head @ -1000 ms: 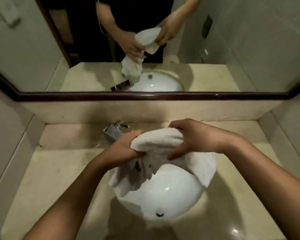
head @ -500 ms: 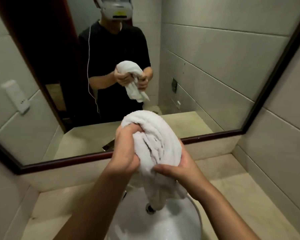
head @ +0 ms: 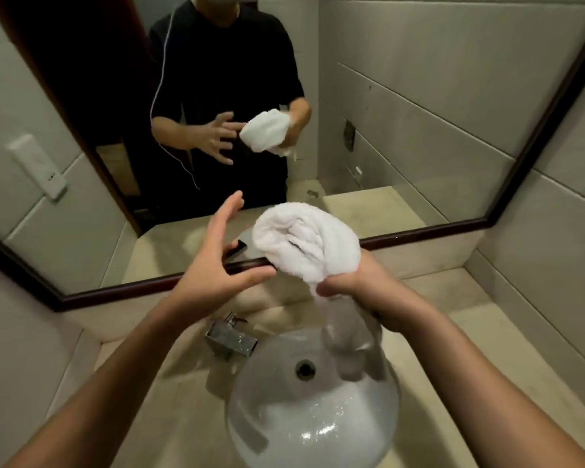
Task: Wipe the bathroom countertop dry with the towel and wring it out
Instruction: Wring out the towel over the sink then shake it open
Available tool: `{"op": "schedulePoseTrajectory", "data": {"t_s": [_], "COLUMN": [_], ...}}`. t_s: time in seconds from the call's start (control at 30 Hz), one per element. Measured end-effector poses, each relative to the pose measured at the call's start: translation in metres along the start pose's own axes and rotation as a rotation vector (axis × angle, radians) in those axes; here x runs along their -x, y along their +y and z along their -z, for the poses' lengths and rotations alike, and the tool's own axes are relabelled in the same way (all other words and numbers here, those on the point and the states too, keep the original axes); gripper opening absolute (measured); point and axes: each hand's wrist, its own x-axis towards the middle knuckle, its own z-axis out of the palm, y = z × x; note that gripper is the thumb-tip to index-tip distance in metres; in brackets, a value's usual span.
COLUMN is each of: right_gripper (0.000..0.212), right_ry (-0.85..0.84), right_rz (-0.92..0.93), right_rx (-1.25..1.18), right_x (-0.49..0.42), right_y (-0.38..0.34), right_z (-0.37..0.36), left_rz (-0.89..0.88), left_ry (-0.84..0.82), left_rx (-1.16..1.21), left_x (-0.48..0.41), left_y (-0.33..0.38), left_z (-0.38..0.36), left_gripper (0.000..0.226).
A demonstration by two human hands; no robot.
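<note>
Left hand [head: 217, 265] is now off the towel [head: 304, 244], fingers spreading just left of it; right hand [head: 355, 285] is gripping its lower end, tail probably dangling over the sink [head: 271, 417].

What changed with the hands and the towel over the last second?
The left hand let go of the towel and came away from it, fingers spread. The right hand still grips it, bunched, above the sink.

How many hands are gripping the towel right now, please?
1: the right hand grips the towel at its lower part, above the sink; the left hand is spread open beside it, gripping nothing.
</note>
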Motion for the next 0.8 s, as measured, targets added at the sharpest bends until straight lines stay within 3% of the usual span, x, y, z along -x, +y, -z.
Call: {"op": "schedulePoseTrajectory", "data": {"t_s": [0.13, 0.2, 0.23, 0.3, 0.37, 0.47, 0.6, 0.73, 0.8], "right_gripper": [0.041, 0.038, 0.044, 0.078, 0.101, 0.089, 0.093, 0.095, 0.093], "right_ry": [-0.294, -0.391, -0.389, -0.307, -0.226, -0.158, -0.135, -0.064, -0.063], "right_rz": [-0.020, -0.003, -0.016, -0.086, -0.063, -0.003, -0.027, -0.122, -0.149], "right_rx": [0.370, 0.556, 0.577, 0.498, 0.422, 0.209, -0.060, -0.305, -0.307], "right_x": [-0.010, -0.012, -0.013, -0.009, -0.002, 0.015, 0.031, 0.037, 0.039], "right_y": [-0.031, -0.045, -0.047, -0.048, -0.038, -0.014, 0.018, 0.038, 0.041], "right_z": [0.004, -0.002, -0.001, 0.004, 0.008, -0.002, -0.038, -0.081, -0.085], "left_rz": [-0.506, -0.484, -0.427, -0.344, -0.216, 0.017, 0.171, 0.320, 0.382], "left_ry": [-0.154, -0.147, -0.123, 0.015, 0.070, 0.090, 0.167, 0.274, 0.262], "left_rx": [-0.613, -0.633, -0.627, -0.614, -0.510, -0.234, 0.277, 0.538, 0.623], "left_x": [-0.008, -0.010, -0.006, 0.001, 0.006, 0.012, 0.017, 0.023, 0.034], "left_y": [0.018, 0.018, 0.019, 0.021, 0.020, 0.014, 0.017, 0.027, 0.023], "left_z": [-0.019, -0.027, -0.029, -0.033, -0.034, -0.038, -0.050, -0.070, -0.076], "left_gripper": [0.129, 0.127, 0.115, 0.078, 0.051, 0.030, 0.043, 0.035, 0.046]}}
